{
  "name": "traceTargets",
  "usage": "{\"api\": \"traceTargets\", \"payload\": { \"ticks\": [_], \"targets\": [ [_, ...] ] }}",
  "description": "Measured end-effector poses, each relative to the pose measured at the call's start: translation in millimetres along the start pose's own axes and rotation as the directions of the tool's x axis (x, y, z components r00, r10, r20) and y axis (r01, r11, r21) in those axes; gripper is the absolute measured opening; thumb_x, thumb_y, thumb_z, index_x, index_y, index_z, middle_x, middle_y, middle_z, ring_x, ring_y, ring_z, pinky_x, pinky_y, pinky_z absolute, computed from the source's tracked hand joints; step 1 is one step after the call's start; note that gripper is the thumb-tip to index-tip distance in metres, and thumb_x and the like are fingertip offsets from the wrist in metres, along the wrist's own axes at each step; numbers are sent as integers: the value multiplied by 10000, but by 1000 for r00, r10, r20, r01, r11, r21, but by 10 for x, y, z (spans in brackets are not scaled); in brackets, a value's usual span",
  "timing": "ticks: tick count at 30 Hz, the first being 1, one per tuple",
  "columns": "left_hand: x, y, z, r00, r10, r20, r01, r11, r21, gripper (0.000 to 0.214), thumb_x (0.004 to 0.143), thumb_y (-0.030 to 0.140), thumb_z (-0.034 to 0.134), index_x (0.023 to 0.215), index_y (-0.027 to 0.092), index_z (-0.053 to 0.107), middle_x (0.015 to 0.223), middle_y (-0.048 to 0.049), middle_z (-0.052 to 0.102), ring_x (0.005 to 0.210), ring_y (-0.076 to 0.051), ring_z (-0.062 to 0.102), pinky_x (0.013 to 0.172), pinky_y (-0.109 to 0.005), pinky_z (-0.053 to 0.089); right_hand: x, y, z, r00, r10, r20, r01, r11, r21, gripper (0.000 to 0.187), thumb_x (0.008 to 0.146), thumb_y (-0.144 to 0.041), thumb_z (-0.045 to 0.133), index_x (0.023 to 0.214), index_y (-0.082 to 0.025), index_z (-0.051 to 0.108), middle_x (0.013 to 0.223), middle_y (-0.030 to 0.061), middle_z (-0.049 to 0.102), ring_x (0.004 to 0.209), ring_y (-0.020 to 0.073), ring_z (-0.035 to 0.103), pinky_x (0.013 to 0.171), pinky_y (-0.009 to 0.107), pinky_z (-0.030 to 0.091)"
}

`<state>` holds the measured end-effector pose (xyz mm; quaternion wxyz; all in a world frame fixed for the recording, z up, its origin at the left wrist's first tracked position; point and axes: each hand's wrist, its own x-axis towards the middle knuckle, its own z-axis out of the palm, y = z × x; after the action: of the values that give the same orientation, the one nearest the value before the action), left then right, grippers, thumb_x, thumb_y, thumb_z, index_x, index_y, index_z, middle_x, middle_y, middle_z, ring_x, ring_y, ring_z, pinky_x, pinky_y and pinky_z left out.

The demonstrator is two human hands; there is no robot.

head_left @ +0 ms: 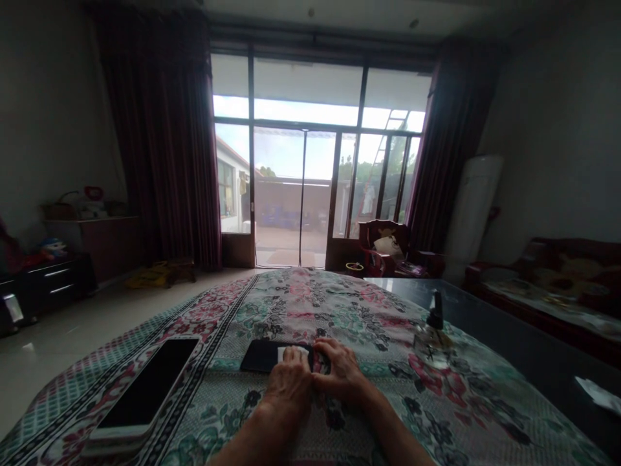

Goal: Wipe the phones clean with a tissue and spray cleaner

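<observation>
Left hand (290, 383) and right hand (342, 372) touching, fingers on a dark slab (262, 356) bearing a white scrap (291, 353); grip unclear. Phone (145, 391) lies left, spray bottle (433, 338) right, on the floral cloth (310, 304).

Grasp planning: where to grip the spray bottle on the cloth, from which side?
Likely the round clear body of the spray bottle, fingers from the left, where the right hand is: it stands upright, and pulling its narrow pump top could tip it.
</observation>
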<state>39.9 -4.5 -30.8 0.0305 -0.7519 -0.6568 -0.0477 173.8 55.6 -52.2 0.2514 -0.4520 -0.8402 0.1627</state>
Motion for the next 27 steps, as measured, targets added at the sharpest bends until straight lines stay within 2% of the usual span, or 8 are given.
{"api": "traceTargets", "payload": {
  "ticks": [3, 9, 13, 17, 22, 27],
  "targets": [
    [-4, -12, -36, 999, 38, 20, -37, 999, -35, 431, 820, 73, 453, 1243, 59, 535, 1221, -206, 561, 1136, -306, 508, 938, -379, 438, -1, 3, 0, 1000, 2, 1, -2, 1000, 1, 535, 626, -359, 677, 1136, -207, 628, 1289, 91, 546, 1213, 288, 460, 1025, 394, 296],
    [-29, -193, -218, 998, -30, 58, 36, 994, -101, 375, 816, 200, 518, 1178, 147, 599, 1216, -138, 585, 1140, -303, 508, 939, -368, 431, 0, 42, 16, 1000, -13, 5, 13, 1000, 1, 574, 609, -380, 694, 1150, -204, 618, 1307, 89, 529, 1220, 288, 452, 1027, 393, 291],
    [-26, -383, -116, 998, -52, 30, 55, 994, -99, 351, 878, 129, 364, 1086, 187, 641, 1166, -112, 598, 1105, -267, 522, 915, -350, 426, 12, 64, 42, 1000, -22, -1, 22, 1000, 2, 593, 603, -369, 702, 1162, -197, 605, 1303, 96, 533, 1216, 281, 458, 1023, 392, 294],
    [-10, -560, -7, 998, -58, -8, 57, 996, -73, 362, 883, 122, 353, 1124, 192, 613, 1195, -101, 575, 1136, -244, 489, 995, -349, 355, 18, 66, 52, 1000, -12, 2, 12, 1000, 6, 603, 595, -368, 706, 1164, -197, 603, 1309, 91, 528, 1221, 282, 453, 1034, 392, 282],
    [2, -690, -79, 992, -125, -7, 124, 990, -64, 369, 859, 74, 357, 1064, 196, 639, 1131, -88, 605, 1082, -233, 527, 949, -330, 399, 10, 50, 35, 1000, -17, 4, 17, 1000, 21, 591, 604, -381, 701, 1161, -207, 606, 1308, 86, 532, 1221, 285, 452, 1033, 392, 283],
    [-30, -762, -81, 986, -166, -34, 166, 986, 1, 409, 851, 30, 340, 1122, 160, 618, 1182, -118, 595, 1121, -251, 514, 978, -346, 378, 10, 56, 35, 1000, -13, -7, 13, 1000, 23, 571, 596, -375, 703, 1137, -214, 620, 1294, 77, 541, 1209, 283, 461, 1025, 387, 285]
  ]
}}
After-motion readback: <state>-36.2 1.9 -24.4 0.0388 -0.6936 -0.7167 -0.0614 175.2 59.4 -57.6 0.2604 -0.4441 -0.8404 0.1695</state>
